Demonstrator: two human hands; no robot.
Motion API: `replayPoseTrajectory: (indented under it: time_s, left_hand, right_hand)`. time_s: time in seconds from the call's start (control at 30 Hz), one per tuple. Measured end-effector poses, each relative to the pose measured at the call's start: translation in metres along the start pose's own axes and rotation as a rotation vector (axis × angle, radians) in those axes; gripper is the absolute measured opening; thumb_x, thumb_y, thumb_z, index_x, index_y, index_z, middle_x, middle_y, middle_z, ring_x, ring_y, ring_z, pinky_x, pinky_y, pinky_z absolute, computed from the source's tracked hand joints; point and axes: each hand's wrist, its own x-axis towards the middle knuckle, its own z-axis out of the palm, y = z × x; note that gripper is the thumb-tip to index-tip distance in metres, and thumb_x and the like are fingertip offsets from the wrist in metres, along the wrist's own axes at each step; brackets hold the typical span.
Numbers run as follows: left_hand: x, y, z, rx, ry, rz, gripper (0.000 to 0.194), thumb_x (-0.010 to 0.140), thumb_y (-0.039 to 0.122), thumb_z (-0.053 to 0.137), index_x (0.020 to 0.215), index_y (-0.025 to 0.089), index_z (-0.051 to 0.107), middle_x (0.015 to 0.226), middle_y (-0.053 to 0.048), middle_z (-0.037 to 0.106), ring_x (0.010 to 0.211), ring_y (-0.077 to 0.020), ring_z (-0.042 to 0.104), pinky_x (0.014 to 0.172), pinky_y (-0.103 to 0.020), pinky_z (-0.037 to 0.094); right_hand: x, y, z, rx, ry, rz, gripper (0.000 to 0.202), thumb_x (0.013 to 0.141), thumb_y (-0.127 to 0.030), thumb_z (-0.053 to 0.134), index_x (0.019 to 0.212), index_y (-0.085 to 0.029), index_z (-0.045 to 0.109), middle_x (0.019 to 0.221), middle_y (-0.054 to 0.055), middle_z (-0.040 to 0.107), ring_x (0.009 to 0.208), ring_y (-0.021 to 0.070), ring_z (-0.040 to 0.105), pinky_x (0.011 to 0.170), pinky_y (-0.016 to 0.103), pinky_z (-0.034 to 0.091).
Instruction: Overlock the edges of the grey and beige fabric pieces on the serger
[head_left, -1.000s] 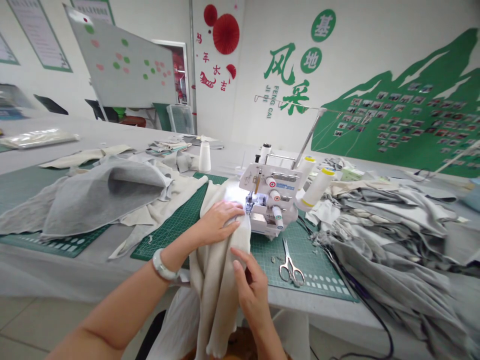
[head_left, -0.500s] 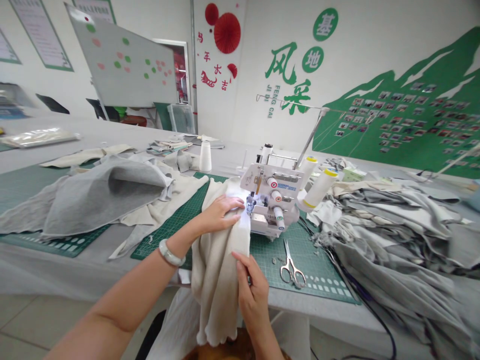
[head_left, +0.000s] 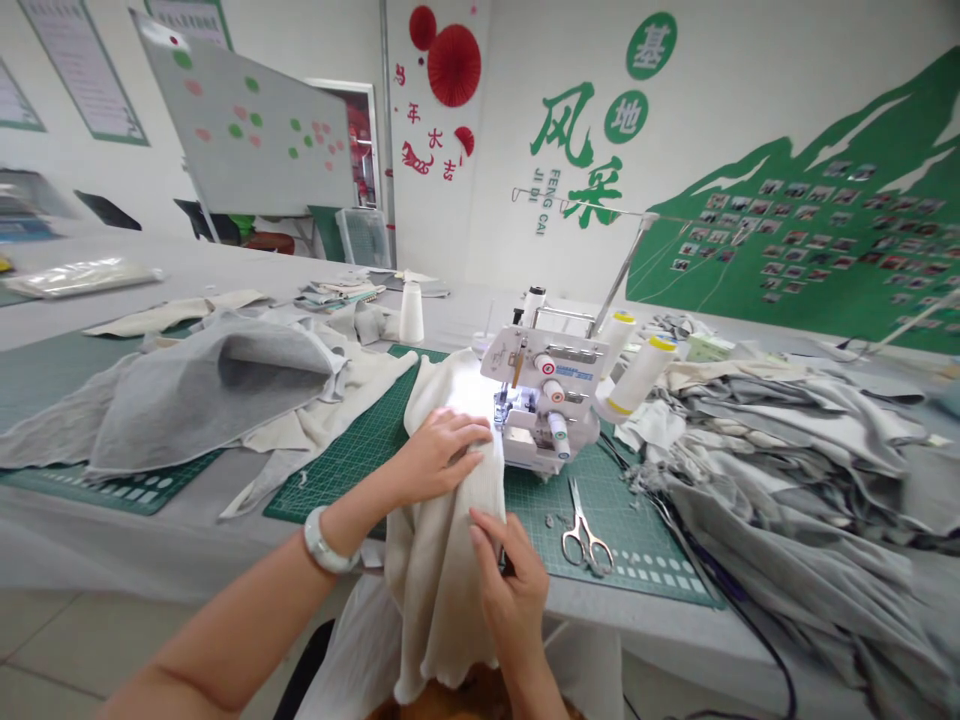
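A cream ribbed knit fabric (head_left: 442,570) runs from under the presser foot of a white overlock sewing machine (head_left: 544,400) down over the table edge towards my lap. My left hand (head_left: 439,452) lies on it just in front of the lit needle area, palm down with the fingers stretched out. Nearer to me, my right hand (head_left: 514,575) pinches the fabric's right edge between thumb and fingers. Silver scissors (head_left: 585,535) rest with spread handles on the green cutting mat (head_left: 536,505), right of my right hand.
Grey and cream cloth pieces (head_left: 217,390) lie on the left. At the right is a large heap of grey fabric (head_left: 810,520), with black cables (head_left: 720,590) beside it. White thread cones (head_left: 641,378) stand behind the machine, and another white cone (head_left: 411,313) stands to its left.
My left hand has slid back towards me along the fabric, away from the needle area. My right hand has shifted slightly right, still pinching the edge.
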Motion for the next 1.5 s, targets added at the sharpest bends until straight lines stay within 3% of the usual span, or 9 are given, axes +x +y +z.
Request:
replayPoseTrajectory:
  time_s: [0.23, 0.5, 0.67, 0.83, 0.97, 1.13, 1.3, 1.5]
  left_hand:
    - [0.009, -0.014, -0.005, -0.117, -0.017, -0.007, 0.025, 0.090, 0.024, 0.050, 0.112, 0.022, 0.063, 0.125, -0.007, 0.062, 0.119, -0.0218, 0.053, 0.110, -0.042, 0.033]
    - [0.017, -0.024, -0.007, -0.168, -0.043, -0.019, 0.026, 0.088, 0.023, 0.050, 0.112, 0.021, 0.062, 0.124, -0.006, 0.062, 0.119, -0.0213, 0.053, 0.111, -0.042, 0.032]
    - [0.020, -0.026, -0.007, -0.170, -0.041, -0.021, 0.026, 0.087, 0.020, 0.050, 0.109, 0.021, 0.063, 0.123, -0.006, 0.062, 0.118, -0.0214, 0.053, 0.109, -0.041, 0.035]
    - [0.011, -0.003, -0.003, 0.004, 0.110, -0.034, 0.020, 0.091, 0.020, 0.048, 0.094, 0.021, 0.067, 0.112, -0.005, 0.066, 0.111, -0.0221, 0.055, 0.105, -0.043, 0.035]
    - [0.002, 0.012, 0.001, 0.043, 0.043, -0.012, 0.020, 0.094, 0.027, 0.048, 0.106, 0.021, 0.062, 0.116, -0.006, 0.064, 0.112, -0.0218, 0.054, 0.103, -0.041, 0.036]
    - [0.003, -0.001, 0.002, 0.038, 0.018, -0.032, 0.023, 0.092, 0.022, 0.047, 0.112, 0.021, 0.058, 0.123, -0.007, 0.060, 0.116, -0.0224, 0.052, 0.106, -0.042, 0.035]
    - [0.012, -0.012, 0.001, 0.001, -0.004, -0.038, 0.032, 0.086, 0.012, 0.041, 0.110, 0.021, 0.060, 0.123, -0.006, 0.061, 0.117, -0.0210, 0.052, 0.107, -0.039, 0.035]
    - [0.016, -0.016, -0.005, -0.087, -0.004, -0.018, 0.029, 0.087, 0.015, 0.046, 0.109, 0.020, 0.064, 0.121, -0.006, 0.064, 0.114, -0.0217, 0.055, 0.105, -0.040, 0.037]
  right_hand:
    - [-0.008, -0.001, -0.002, -0.064, 0.117, -0.079, 0.019, 0.090, -0.017, 0.057, 0.098, -0.024, 0.073, 0.085, 0.004, 0.073, 0.076, 0.0176, 0.065, 0.063, 0.027, 0.052]
    - [-0.017, 0.004, -0.003, -0.020, 0.225, -0.111, 0.023, 0.089, -0.013, 0.057, 0.105, -0.022, 0.071, 0.093, 0.006, 0.073, 0.085, 0.0183, 0.069, 0.076, 0.030, 0.055]
    - [-0.020, 0.001, 0.001, -0.066, 0.322, -0.105, 0.019, 0.083, -0.015, 0.066, 0.101, -0.020, 0.072, 0.089, 0.007, 0.074, 0.075, 0.0177, 0.070, 0.067, 0.027, 0.056]
    - [-0.017, -0.004, 0.004, -0.002, 0.196, -0.117, 0.018, 0.085, -0.010, 0.063, 0.095, -0.023, 0.071, 0.085, 0.004, 0.067, 0.079, 0.0164, 0.065, 0.070, 0.028, 0.053]
    - [-0.017, -0.001, 0.004, 0.014, 0.138, -0.081, 0.021, 0.090, -0.013, 0.056, 0.101, -0.024, 0.070, 0.085, 0.003, 0.066, 0.079, 0.0154, 0.064, 0.071, 0.027, 0.052]
    - [-0.020, 0.002, 0.008, 0.034, 0.150, -0.032, 0.029, 0.095, -0.015, 0.046, 0.115, -0.024, 0.065, 0.098, 0.006, 0.068, 0.091, 0.0173, 0.064, 0.078, 0.029, 0.051]
    - [-0.020, 0.000, 0.008, 0.029, 0.186, -0.063, 0.026, 0.092, -0.012, 0.052, 0.109, -0.023, 0.068, 0.097, 0.006, 0.067, 0.090, 0.0170, 0.064, 0.080, 0.030, 0.051]
    - [-0.021, -0.001, 0.007, 0.012, 0.156, -0.055, 0.024, 0.090, -0.011, 0.056, 0.106, -0.023, 0.068, 0.087, 0.003, 0.067, 0.078, 0.0139, 0.063, 0.068, 0.024, 0.050]
